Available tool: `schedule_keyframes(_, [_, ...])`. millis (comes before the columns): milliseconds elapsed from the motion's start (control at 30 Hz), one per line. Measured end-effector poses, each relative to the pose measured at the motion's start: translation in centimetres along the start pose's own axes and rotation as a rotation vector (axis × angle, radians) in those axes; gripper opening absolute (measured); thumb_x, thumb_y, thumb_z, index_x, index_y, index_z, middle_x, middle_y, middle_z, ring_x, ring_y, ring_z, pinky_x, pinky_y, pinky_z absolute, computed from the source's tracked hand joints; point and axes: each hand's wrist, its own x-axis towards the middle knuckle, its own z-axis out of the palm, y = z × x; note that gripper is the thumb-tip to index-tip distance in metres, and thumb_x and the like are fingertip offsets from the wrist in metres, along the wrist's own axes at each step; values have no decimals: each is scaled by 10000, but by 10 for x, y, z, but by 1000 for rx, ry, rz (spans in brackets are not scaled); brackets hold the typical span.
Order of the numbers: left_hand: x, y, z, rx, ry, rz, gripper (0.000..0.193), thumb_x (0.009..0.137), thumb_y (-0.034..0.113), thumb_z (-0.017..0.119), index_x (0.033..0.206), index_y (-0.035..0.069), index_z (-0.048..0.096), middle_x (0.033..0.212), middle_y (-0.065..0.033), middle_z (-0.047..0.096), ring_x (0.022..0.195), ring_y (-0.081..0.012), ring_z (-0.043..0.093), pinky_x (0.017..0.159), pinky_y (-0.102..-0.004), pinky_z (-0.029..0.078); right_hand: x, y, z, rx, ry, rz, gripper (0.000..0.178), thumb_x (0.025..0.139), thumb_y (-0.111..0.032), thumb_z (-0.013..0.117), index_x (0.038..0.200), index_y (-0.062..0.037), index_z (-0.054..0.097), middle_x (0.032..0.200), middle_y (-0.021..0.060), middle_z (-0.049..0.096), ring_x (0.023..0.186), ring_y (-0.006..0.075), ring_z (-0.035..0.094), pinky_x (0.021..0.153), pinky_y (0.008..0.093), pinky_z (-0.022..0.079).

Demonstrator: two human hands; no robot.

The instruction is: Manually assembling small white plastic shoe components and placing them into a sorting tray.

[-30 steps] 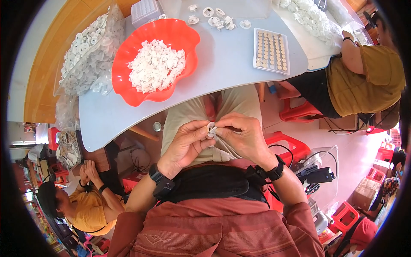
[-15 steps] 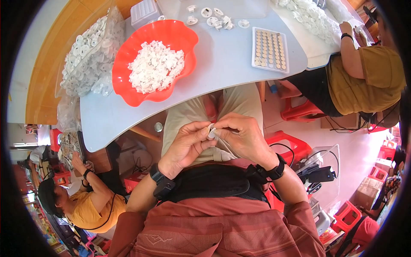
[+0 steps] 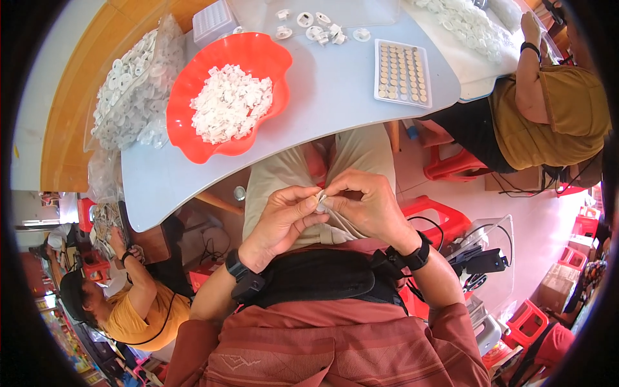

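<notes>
Currently both hands meet over the lap, below the near edge of the tabletop [image 3: 335, 97]. Left hand [image 3: 280, 222]: thumb and forefinger pinched together on a small white part [image 3: 320, 201], held at about waist height; the part is mostly hidden by the fingers, so its shape cannot be told beyond small and pale. Right hand [image 3: 367, 203]: fingers curled in and closed on the same part from the other side, fingertips touching those of the left. Holding it close between both hands probably steadies so small a piece for fine work. Black bands sit on both wrists. On the tabletop, well apart from the hands: a red bowl [image 3: 193, 129] with a wavy rim, heaped with small white pieces [image 3: 230, 109], probably stock kept within reach; to its right a flat tray [image 3: 402, 73] with rows of round brownish discs; beyond, a few loose white ring-shaped parts [image 3: 316, 29]. A clear bag of white rings [image 3: 129, 97] lies at the left end. Another person in a mustard shirt [image 3: 554, 116] sits at the right, one arm on the tabletop.
</notes>
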Motion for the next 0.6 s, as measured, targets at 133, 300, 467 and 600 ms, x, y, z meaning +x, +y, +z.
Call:
schedule_keyframes(133, [0,2,6,51,-13,9,182,947,60,624,1118,13,668,1081,-127,691,982,-228,690,854,-379,618,0,7,-1,123,6,-1,73,841,-21,726,877,14,673,840,63,651,763,113,633,685,278,526])
schedule_keyframes(300, [-1,4,11,122,-51,12,194,949,74,628,1127,11,673,1094,-129,689,992,-222,686,861,-376,613,0,3,-7,129,-51,155,91,834,-23,741,842,15,659,785,41,658,748,88,623,685,258,526])
schedule_keyframes(467, [1,6,14,219,-87,19,205,950,79,629,1139,11,674,1111,-132,686,997,-215,683,859,-376,611,2,8,-13,163,-88,162,93,825,-24,749,837,15,666,764,31,658,738,78,614,678,255,519])
schedule_keyframes(600, [-2,11,21,220,-57,4,230,953,77,633,1158,-24,660,1124,-127,681,979,-185,672,859,-341,594,3,4,-14,168,-75,153,92,821,-28,754,835,16,674,753,25,658,725,77,611,669,250,512])
